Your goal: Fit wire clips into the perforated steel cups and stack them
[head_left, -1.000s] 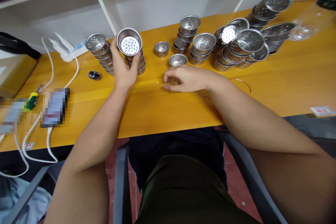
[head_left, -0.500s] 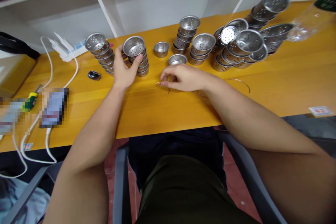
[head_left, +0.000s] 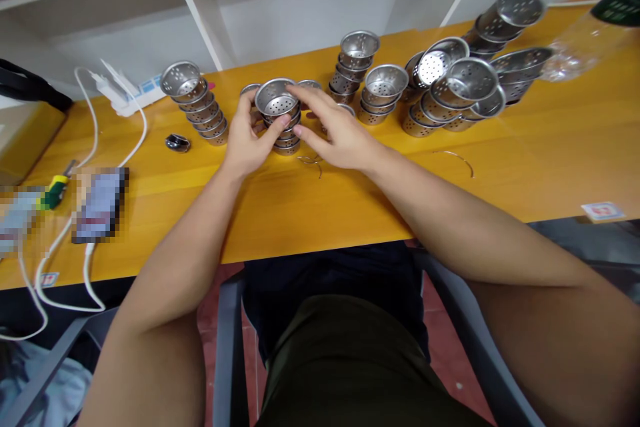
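Silver, hole-dotted cups (head_left: 278,101) and an orange-yellow table (head_left: 305,220)

The middle stack of round, perforated, silver-coloured metal cups (head_left: 277,103) is smooth and shiny; the slender silver metal stack (head_left: 204,107) on the left and the clustered silver metal cups (head_left: 465,83) on the right share that polish. The flat orange-yellow wooden tabletop (head_left: 310,213) has a satin sheen. A thin, curved, copper-coloured metal wire (head_left: 459,156) gleams at right. Far right, clear plastic (head_left: 575,53) looks glossy. Nearest, the grey plastic chair arm (head_left: 230,340) and dark olive cloth garment (head_left: 345,360) appear matt.
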{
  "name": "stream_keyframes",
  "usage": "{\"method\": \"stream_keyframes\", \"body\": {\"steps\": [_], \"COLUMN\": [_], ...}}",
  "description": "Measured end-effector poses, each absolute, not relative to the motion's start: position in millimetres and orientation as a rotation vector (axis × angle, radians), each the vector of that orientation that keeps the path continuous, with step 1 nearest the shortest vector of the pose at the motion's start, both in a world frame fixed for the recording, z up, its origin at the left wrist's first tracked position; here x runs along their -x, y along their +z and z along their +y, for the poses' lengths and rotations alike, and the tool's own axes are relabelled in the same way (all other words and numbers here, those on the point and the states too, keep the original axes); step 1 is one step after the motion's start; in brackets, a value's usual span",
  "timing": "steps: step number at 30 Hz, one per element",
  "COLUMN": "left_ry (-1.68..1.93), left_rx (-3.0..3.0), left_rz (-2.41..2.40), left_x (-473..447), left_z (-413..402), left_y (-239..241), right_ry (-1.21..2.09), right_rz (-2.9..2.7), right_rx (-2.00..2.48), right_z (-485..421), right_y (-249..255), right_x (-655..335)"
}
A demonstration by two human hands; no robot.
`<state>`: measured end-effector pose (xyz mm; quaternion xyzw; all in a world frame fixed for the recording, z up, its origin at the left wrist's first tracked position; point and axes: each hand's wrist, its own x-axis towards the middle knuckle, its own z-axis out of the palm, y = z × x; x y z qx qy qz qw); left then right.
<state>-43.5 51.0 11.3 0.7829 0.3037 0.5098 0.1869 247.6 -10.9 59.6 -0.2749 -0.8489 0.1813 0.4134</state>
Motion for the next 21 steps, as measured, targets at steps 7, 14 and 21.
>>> {"method": "stream_keyframes", "body": {"steps": [7,14,21], "left_ry": [1.375,1.402,1.463], "left_rx": [-2.160,-2.127,-2.158], "left_rz": [0.890,0.897,0.959], "left_x": [44.6,42.1,40.2], "left_z": [57.9,58.1,56.7], "left_y": [13.2,12.5,12.1], "right_ry": [0.426,0.412,0.525], "right_rz": [-2.127,-2.136,-2.151], "right_rx": [0.745,0.739,0.755], "right_z": [-7.8,-6.0,-7.8], "right_y": [58.6,58.6,53.1], "right_x": [-247.1,-245.5,-244.2]}}
